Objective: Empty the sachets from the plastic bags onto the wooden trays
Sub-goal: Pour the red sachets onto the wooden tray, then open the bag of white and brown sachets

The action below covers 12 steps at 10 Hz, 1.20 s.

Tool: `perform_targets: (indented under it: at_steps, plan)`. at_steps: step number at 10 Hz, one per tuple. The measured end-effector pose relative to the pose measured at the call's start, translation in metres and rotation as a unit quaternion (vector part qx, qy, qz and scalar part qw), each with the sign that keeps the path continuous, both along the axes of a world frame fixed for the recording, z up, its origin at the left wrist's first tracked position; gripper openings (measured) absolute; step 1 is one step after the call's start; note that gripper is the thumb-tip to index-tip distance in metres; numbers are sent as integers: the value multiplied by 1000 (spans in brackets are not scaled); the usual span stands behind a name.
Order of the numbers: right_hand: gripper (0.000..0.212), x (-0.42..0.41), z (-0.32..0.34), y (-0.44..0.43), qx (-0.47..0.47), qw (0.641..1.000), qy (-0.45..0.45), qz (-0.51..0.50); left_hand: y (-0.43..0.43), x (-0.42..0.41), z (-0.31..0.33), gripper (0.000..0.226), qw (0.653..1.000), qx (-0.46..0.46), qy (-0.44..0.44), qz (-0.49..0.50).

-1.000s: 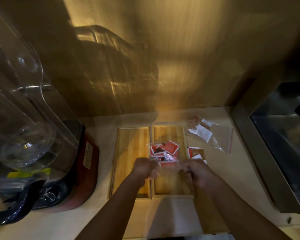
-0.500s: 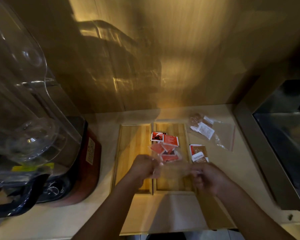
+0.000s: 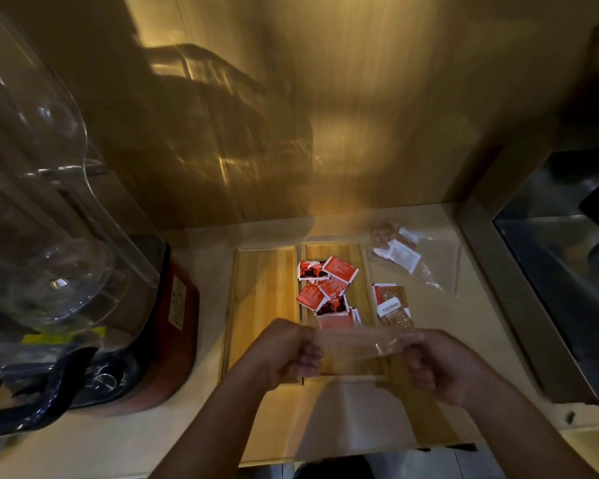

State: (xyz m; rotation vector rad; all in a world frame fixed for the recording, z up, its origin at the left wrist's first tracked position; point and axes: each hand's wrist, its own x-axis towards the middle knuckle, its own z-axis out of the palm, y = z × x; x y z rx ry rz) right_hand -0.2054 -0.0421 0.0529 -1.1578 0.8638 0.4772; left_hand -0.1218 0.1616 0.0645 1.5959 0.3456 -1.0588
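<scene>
Two wooden trays lie side by side on the counter. The left tray (image 3: 261, 292) is bare. The right tray (image 3: 363, 271) holds several red sachets (image 3: 325, 285). My left hand (image 3: 287, 354) and my right hand (image 3: 440, 364) each grip one end of a clear plastic bag (image 3: 357, 344), stretched flat above the near end of the right tray. One reddish sachet (image 3: 336, 322) shows through or just beyond the bag's far edge. A second clear bag (image 3: 426, 261) with brown and white sachets lies at the back right.
Brown sachets (image 3: 391, 304) lie loose on the counter right of the trays. A blender with a clear jug (image 3: 49, 216) on a red base (image 3: 177, 326) fills the left side. A steel sink (image 3: 561, 281) borders the right. A wooden wall (image 3: 325, 115) rises behind.
The red sachets have slid out of the bag onto the right tray. My hands have pulled apart and toward me, and the bag now hangs nearly flat between them.
</scene>
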Motion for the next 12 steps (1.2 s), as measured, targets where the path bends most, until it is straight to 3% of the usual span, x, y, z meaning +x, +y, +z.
perform_targets:
  at_steps: [2, 4, 5, 6, 8, 9, 10, 11, 12]
  plan:
    - [30, 3, 27, -13, -6, 997, -77, -20, -12, 1, 27, 24, 999, -11, -32, -28]
    - [24, -16, 28, -37, -112, 984, -134, -44, -41, -1, 30, 17, 987, -16, -129, -94]
    - [12, -29, 17, -51, -184, 973, -116, -73, -64, -3, 17, 15, 979, -4, -171, -112]
    - [4, -42, 1, -63, -226, 964, -87, -108, -92, -7, -4, 29, 975, 2, -192, -116]
    - [28, -60, -42, -79, -259, 953, -13, -155, -134, -26, -46, 33, 978, 20, -147, -145]
    - [38, -64, -62, -86, -305, 945, 35, -114, -146, -25, -82, 19, 965, 63, -141, -212]
    - [19, -63, -71, -91, -360, 928, 84, -36, -149, -29, -92, 17, 969, 86, -132, -193]
    - [25, -59, -64, -93, -431, 892, 127, 57, -150, -27, -85, 22, 977, 71, -139, -147]
    - [28, -43, -52, -99, -499, 852, 126, 92, -151, -11, -78, 14, 967, 77, -163, -182]
